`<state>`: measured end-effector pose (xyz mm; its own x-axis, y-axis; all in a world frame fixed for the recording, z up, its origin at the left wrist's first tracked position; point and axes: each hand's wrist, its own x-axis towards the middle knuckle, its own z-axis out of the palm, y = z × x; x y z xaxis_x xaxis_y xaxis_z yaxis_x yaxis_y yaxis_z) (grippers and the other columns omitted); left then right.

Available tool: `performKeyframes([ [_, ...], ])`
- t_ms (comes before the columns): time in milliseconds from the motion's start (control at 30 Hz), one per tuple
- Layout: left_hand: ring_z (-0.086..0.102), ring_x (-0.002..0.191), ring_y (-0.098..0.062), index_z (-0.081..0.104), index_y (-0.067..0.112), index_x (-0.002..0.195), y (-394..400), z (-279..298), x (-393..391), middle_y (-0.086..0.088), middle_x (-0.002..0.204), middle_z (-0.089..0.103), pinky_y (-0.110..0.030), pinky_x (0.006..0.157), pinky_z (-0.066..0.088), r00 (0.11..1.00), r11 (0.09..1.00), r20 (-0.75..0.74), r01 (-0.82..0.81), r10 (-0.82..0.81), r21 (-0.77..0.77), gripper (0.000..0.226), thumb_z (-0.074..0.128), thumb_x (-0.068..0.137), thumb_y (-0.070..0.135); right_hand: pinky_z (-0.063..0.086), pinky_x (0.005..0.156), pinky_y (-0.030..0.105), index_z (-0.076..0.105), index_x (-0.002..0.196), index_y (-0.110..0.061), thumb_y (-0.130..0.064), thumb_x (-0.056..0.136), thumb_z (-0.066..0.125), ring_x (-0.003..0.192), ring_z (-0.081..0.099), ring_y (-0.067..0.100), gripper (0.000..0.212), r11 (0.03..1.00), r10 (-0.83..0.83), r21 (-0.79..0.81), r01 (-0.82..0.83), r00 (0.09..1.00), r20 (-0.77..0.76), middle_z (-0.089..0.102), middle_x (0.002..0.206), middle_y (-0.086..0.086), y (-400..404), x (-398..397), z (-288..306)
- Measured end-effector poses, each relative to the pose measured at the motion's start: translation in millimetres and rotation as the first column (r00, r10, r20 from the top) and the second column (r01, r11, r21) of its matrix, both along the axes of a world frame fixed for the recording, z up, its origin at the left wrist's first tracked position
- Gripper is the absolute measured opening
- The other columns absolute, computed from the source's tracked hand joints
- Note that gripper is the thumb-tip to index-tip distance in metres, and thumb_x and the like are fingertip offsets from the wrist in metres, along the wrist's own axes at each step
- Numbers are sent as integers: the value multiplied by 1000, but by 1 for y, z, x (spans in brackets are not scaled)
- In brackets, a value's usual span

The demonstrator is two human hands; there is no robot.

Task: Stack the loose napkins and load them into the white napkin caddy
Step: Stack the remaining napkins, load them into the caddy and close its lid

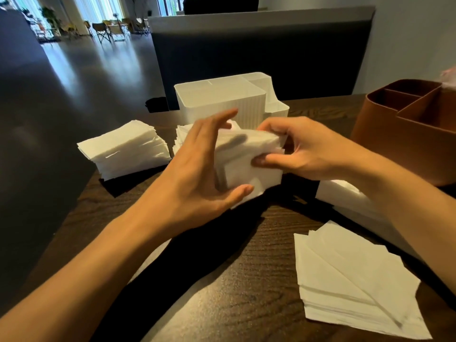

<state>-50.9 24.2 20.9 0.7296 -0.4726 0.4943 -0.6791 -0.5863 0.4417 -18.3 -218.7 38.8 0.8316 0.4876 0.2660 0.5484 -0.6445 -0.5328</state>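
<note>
Both hands hold a thick bundle of white napkins (249, 164) above the dark wooden table, just in front of the white napkin caddy (219, 102). My left hand (197, 174) cups the bundle's left side, thumb under its lower edge and fingers stretched over the top. My right hand (296, 149) pinches the bundle's right end, thumb on the near face. The bundle looks blurred. A neat napkin stack (123, 149) lies at the left, and a fanned loose pile (352, 282) lies at the front right.
A brown divided caddy (404, 129) stands at the right edge. Another white napkin pile (345, 196) lies under my right forearm, and a further stack (181, 137) peeks out behind my left hand. The table's left edge drops to a dark floor.
</note>
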Motion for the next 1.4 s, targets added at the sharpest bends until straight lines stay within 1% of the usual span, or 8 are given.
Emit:
performKeyframes([
  [167,39,122,5,18,30,158,2,-12,8,11,142,43,-5,103,31,999,997,-46,-15,19,72,102,79,78,13,53,85,19,52,133,-32,-44,85,76,106,60,0,55,995,51,-91,-52,999,-16,61,118,-15,-2,0,-5],
  [333,44,134,-2,18,30,158,3,-21,11,9,145,46,-16,110,37,993,997,-114,40,-32,67,99,79,80,21,52,90,29,48,137,-30,-38,85,76,109,58,3,60,979,119,-175,-106,991,63,59,125,-12,6,-5,-14],
  [433,50,130,-1,28,30,154,0,-22,10,9,138,53,-15,107,40,987,997,-161,-10,-2,-73,89,78,81,19,51,93,28,53,134,-28,-28,86,76,111,58,2,53,978,142,-170,-121,983,116,61,122,-13,11,-3,-18],
  [600,58,116,8,41,30,145,-5,-23,8,14,125,62,-9,95,46,965,954,-252,-145,77,-262,75,79,83,12,49,96,15,57,133,-32,-39,87,75,115,58,-5,50,998,53,17,-53,998,26,64,122,-19,11,1,-18],
  [700,62,114,3,41,35,142,-9,-29,5,16,123,61,-20,99,52,947,936,-312,-175,75,-306,77,79,78,18,47,92,8,57,132,-31,-44,82,78,113,58,-9,56,987,-1,159,13,997,-75,63,120,-21,15,-1,-24],
  [833,64,114,-5,37,40,142,-13,-33,1,14,127,60,-34,101,56,934,941,-356,-153,37,-302,81,74,72,26,51,93,15,60,124,-33,-54,78,76,110,62,-5,54,954,-35,293,62,994,-99,66,116,-20,27,-5,-33],
  [1000,60,117,1,36,36,143,-7,-28,5,16,123,58,-26,103,52,950,948,-309,-133,38,-291,80,82,79,21,52,95,20,57,129,-28,-53,73,81,110,60,-4,66,989,-4,148,11,999,-46,63,118,-19,19,-3,-28],
  [1400,60,117,-5,23,32,148,-7,-29,2,5,135,52,-23,103,49,937,968,-340,-4,-84,-250,78,62,89,-2,53,91,18,56,129,-24,-50,75,82,109,60,-1,66,998,33,49,-34,999,28,61,117,-18,13,-1,-28],
])
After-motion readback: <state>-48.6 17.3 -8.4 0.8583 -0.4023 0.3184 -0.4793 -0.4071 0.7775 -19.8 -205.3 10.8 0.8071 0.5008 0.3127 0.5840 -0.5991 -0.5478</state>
